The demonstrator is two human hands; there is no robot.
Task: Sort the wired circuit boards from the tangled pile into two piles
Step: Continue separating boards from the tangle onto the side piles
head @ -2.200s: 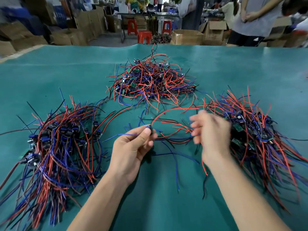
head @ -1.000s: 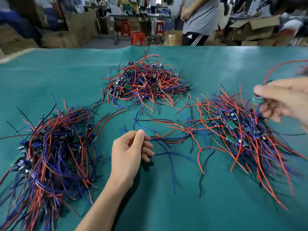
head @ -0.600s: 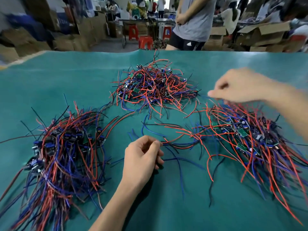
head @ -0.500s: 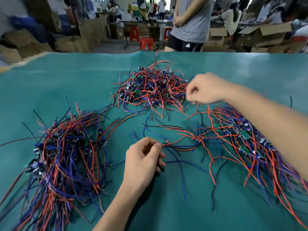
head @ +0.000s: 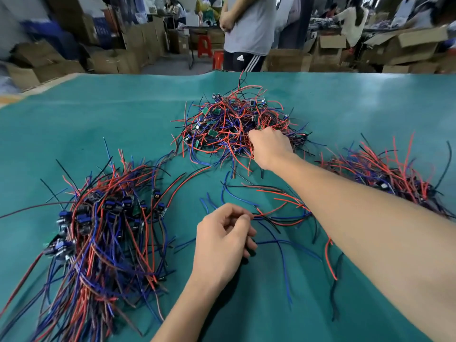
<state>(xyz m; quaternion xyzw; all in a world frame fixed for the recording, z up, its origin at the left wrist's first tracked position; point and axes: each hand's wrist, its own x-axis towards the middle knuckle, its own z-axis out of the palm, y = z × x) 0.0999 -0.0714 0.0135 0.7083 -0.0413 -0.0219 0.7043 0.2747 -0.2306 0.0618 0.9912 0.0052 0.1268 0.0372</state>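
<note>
The worktop [head: 98, 124] is plain teal-green. All three wire heaps are red, blue and black: the tangled pile [head: 234, 124] shows little green boards, the left pile [head: 103, 233] has blue parts. Brown cardboard boxes [head: 407, 48] behind, plus red stools [head: 204, 45].

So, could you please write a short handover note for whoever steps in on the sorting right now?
Left hand: near the table's front, fingers curled, pinching wires of a loose board at its fingertips.
Right hand: reaching into the near edge of the tangled pile at the far centre; what it grips is hidden.
Done: left pile and right pile both well built up on the green table.
Left: the tangled pile still holds many boards, and stray wires lie between the hands.
</note>
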